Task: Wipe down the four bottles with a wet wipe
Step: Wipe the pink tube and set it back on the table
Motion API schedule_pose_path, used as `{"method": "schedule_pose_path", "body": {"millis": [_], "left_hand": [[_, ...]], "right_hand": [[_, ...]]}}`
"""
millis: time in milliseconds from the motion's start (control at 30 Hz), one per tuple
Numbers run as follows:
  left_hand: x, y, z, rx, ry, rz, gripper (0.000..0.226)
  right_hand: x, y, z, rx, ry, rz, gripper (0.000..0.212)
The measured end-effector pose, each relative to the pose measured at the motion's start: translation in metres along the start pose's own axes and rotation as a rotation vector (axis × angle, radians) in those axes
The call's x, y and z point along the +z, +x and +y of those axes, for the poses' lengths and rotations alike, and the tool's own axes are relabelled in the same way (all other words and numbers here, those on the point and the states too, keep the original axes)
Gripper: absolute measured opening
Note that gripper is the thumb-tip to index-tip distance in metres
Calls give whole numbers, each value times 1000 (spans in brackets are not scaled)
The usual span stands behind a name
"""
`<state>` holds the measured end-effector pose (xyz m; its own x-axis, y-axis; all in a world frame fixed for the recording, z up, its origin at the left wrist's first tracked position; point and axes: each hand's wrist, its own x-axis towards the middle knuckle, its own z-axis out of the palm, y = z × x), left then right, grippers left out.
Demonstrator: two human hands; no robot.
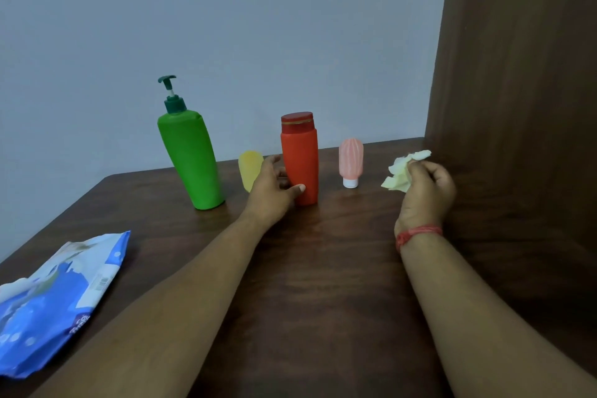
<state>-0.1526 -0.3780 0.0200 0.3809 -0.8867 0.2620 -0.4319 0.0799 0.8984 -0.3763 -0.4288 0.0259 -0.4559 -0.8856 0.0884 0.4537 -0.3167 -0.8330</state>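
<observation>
Four bottles stand in a row on the dark wooden table (323, 268): a tall green pump bottle (190, 158), a small yellow bottle (249, 168) partly hidden behind my left hand, an orange bottle (300, 158) with a red cap, and a small pink tube (350, 161) standing on its white cap. My left hand (274, 191) wraps round the lower part of the orange bottle, thumb on its front and fingers behind it. To the right of the pink tube, my right hand (423, 194) hovers above the table and grips a crumpled pale wet wipe (403, 171).
A blue and white pack of wet wipes (55, 297) lies at the table's near left. A dark wooden panel (517, 74) rises along the right side, close to my right hand. A pale wall stands behind the bottles.
</observation>
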Motion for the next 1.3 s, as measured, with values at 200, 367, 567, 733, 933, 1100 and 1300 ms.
{"method": "schedule_pose_path", "body": {"millis": [200, 367, 567, 733, 933, 1100, 1300], "left_hand": [[10, 18, 0, -4, 59, 47, 76], [17, 23, 0, -16, 64, 74, 73], [21, 21, 1, -36, 56, 104, 78], [25, 9, 5, -92, 8, 89, 87], [41, -31, 6, 8, 217, 186, 37], [73, -37, 22, 37, 343, -51, 60], [105, -4, 31, -60, 326, 39, 64]], "right_hand": [[0, 6, 8, 37, 7, 38, 9], [3, 4, 10, 48, 9, 39, 9], [3, 5, 12, 55, 12, 39, 6], [3, 4, 11, 61, 6, 35, 7], [-1, 9, 6, 65, 46, 56, 13], [-7, 17, 0, 97, 93, 124, 18], [-12, 22, 1, 150, 135, 165, 13]]}}
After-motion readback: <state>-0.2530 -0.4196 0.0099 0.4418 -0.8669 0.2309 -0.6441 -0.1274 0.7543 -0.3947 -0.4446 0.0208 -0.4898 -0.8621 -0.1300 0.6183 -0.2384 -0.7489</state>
